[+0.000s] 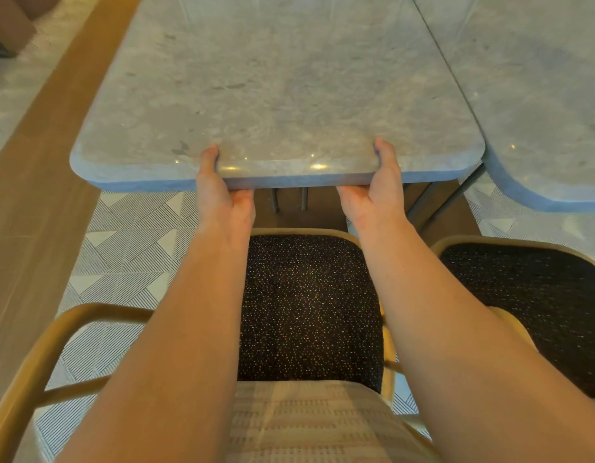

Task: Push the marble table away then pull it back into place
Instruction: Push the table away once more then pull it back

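Reaching over the speckled chair seat (pixel 309 305), you had both arms stretched toward the near edge of the marble table (pixel 276 95). Your left hand (pixel 219 198) and right hand (pixel 376 195) each clamped that edge, thumbs on top and fingers curled out of sight beneath. The counter stood directly ahead of you, with the chair between you and it.

Risks from that position, as judged:
- Fingers under the slab could have been pinched against the frame if the top rocked.
- The chair could have blocked the counter on the return pull.
- The neighbouring marble table (pixel 540 95) sat just beside the right edge; a skewed push could have knocked the two slabs together.
- The wooden bench (pixel 38 195) ran along the left, limiting drift.
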A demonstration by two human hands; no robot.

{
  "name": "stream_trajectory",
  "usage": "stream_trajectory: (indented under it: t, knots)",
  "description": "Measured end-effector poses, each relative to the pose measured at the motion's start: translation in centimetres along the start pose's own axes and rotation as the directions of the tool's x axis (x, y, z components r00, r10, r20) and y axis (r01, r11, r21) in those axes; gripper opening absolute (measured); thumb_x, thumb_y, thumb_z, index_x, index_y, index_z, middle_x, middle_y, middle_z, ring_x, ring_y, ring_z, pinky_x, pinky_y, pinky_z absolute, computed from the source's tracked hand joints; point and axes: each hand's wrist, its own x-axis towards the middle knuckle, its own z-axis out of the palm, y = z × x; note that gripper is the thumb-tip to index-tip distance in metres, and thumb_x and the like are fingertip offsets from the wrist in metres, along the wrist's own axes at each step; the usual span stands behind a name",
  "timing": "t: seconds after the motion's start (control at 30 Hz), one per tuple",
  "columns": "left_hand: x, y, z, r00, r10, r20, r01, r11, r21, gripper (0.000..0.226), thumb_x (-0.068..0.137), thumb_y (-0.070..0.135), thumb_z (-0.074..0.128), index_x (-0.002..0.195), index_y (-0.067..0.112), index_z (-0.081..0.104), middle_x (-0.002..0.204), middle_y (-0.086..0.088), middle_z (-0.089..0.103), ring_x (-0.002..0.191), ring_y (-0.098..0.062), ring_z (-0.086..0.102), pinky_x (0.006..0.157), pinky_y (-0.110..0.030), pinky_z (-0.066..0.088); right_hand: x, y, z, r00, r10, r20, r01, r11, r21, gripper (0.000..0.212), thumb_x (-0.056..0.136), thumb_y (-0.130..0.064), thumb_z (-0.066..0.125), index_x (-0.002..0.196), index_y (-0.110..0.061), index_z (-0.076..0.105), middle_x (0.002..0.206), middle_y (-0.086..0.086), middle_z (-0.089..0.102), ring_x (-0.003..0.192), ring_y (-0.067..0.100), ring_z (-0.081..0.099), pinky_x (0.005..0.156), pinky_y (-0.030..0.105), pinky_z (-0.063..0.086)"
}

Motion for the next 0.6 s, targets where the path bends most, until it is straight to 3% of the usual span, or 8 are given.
stream_trajectory:
  t: [0.1,0.2,0.4,0.6]
  knots:
    - [-0.5,0.0,-0.4,1.000,-0.013,0.004,0.013,1.000,0.006,0.025,0.099,0.010,0.073,0.122,0.008,0.065,0.087,-0.008,0.082,0.098,-0.027,0.079,0.081,-0.040,0.068,-0.5,0.0,-0.4,1.000,-0.003,-0.001,0.003,1.000,0.003,0.033,0.099,-0.019,0.074,0.130,-0.014,0.064,0.112,0.012,0.079,0.110,0.031,0.075,0.111,0.054,0.053]
    - [-1.0,0.0,-0.8,1.000,-0.013,-0.010,0.013,1.000,0.001,0.027,0.098,0.010,0.075,0.122,0.008,0.063,0.083,-0.008,0.082,0.093,-0.026,0.079,0.077,-0.040,0.068,-0.9,0.0,-0.7,1.000,-0.005,0.000,0.005,1.000,0.003,0.033,0.098,-0.018,0.075,0.130,-0.014,0.065,0.109,0.012,0.079,0.109,0.031,0.075,0.110,0.055,0.054]
    - [-1.6,0.0,-1.2,1.000,-0.003,-0.018,0.002,1.000,-0.026,0.039,0.098,0.010,0.074,0.135,0.007,0.061,0.106,-0.012,0.078,0.112,-0.031,0.076,0.102,-0.050,0.060,-1.6,0.1,-1.2,1.000,-0.005,0.008,0.005,1.000,0.005,0.037,0.099,-0.018,0.074,0.134,-0.014,0.063,0.116,0.013,0.077,0.115,0.033,0.073,0.112,0.056,0.053]
    - [-2.5,0.0,-1.7,1.000,0.001,-0.023,-0.001,1.000,-0.016,0.019,0.098,0.009,0.074,0.114,0.009,0.064,0.090,-0.009,0.080,0.096,-0.028,0.078,0.094,-0.047,0.064,-2.3,0.1,-1.6,1.000,0.003,-0.012,-0.003,1.000,0.014,0.032,0.096,-0.016,0.077,0.125,-0.014,0.064,0.116,0.013,0.076,0.114,0.032,0.073,0.110,0.056,0.054]
